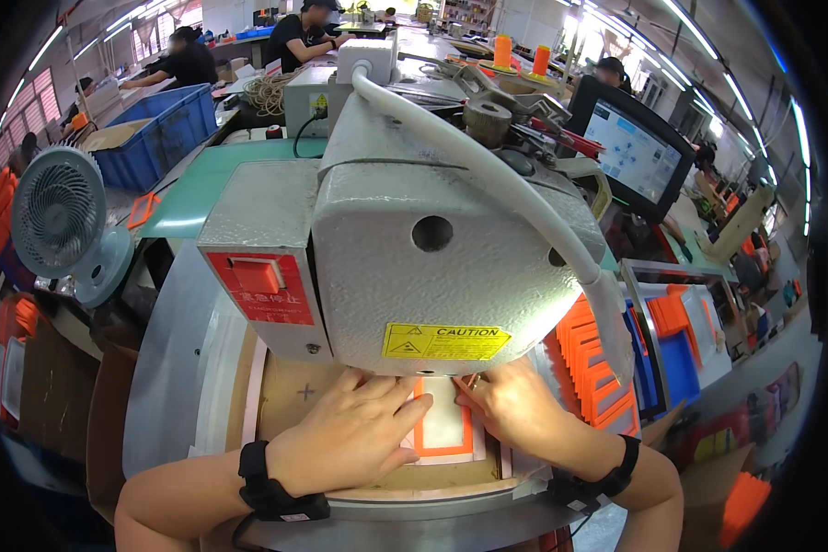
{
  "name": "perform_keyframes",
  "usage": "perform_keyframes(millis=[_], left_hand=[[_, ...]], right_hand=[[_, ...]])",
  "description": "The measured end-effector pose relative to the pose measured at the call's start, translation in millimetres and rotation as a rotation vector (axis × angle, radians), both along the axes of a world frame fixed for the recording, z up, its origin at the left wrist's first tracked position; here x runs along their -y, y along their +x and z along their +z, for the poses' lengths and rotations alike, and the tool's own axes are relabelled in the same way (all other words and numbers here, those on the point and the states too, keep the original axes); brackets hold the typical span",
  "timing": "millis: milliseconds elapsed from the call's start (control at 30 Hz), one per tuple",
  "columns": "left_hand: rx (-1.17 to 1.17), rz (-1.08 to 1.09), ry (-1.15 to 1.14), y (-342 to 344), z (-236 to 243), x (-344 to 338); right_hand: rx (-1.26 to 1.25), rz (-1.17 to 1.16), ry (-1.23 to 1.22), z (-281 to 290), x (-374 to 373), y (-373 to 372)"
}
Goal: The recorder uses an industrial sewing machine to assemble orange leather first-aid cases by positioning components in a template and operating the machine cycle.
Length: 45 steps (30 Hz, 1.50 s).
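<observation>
Partly hidden by the grey machine head [446, 285], the orange rectangular frame [443, 452] lies between the left hand [354, 431], fingers spread over its edge, and curled right hand [517, 405], grip unclear; uneven finger pressure could skew it.

Workplace: a factory workshop.
Centre: bulky grey textured-metal industrial machine [451, 290] with a rectangular yellow warning label [447, 341].
Behind: cone-shaped orange thread spools [503, 52].
Right: a row of flat orange rectangular frames [580, 354].
Left: a deep blue plastic crate [167, 138].
Background: people in black shirts [288, 44].
Overhead: long white tube lights [692, 28].
</observation>
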<state>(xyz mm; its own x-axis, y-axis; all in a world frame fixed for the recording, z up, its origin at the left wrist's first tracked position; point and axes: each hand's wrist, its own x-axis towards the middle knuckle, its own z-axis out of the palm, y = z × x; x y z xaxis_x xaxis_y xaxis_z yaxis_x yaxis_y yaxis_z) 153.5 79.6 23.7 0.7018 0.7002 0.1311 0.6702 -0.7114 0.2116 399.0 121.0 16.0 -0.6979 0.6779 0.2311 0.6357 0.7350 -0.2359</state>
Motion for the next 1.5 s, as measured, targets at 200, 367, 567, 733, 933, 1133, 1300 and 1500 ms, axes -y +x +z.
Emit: perform_keyframes(millis=[200,367,567,733,933,1133,1300,1500], left_hand=[[0.054,0.004,-0.035,-0.2,3.6,1.7],[-0.003,-0.011,-0.056,-3.5,-0.2,0.6],[0.076,-0.017,0.027,-9.5,-11.2,1.2],[0.101,-0.037,0.007,-11.1,-7.5,3.1],[0.106,-0.059,0.034,-7.1,-3.5,7.6],[0.091,-0.2,0.026,1.3,-1.8,19.7],[0.03,-0.168,0.054,15.0,-4.5,19.8],[-0.053,-0.169,0.08,26.7,-1.0,19.2]], right_hand=[[-0.137,0.071,-0.033,8.3,-8.1,-1.5],[-0.089,0.172,0.227,6.7,-13.5,-3.5],[-0.274,-0.01,-0.037,-5.7,-6.3,11.8],[-0.3,-0.034,-0.078,-14.3,5.2,11.1],[0.053,0.018,0.07,11.1,-2.9,10.9],[0.167,0.071,-0.066,25.3,-7.0,13.1],[0.19,0.071,-0.15,21.6,-9.5,16.7],[0.356,-0.034,-0.149,27.4,-0.7,-0.3]])
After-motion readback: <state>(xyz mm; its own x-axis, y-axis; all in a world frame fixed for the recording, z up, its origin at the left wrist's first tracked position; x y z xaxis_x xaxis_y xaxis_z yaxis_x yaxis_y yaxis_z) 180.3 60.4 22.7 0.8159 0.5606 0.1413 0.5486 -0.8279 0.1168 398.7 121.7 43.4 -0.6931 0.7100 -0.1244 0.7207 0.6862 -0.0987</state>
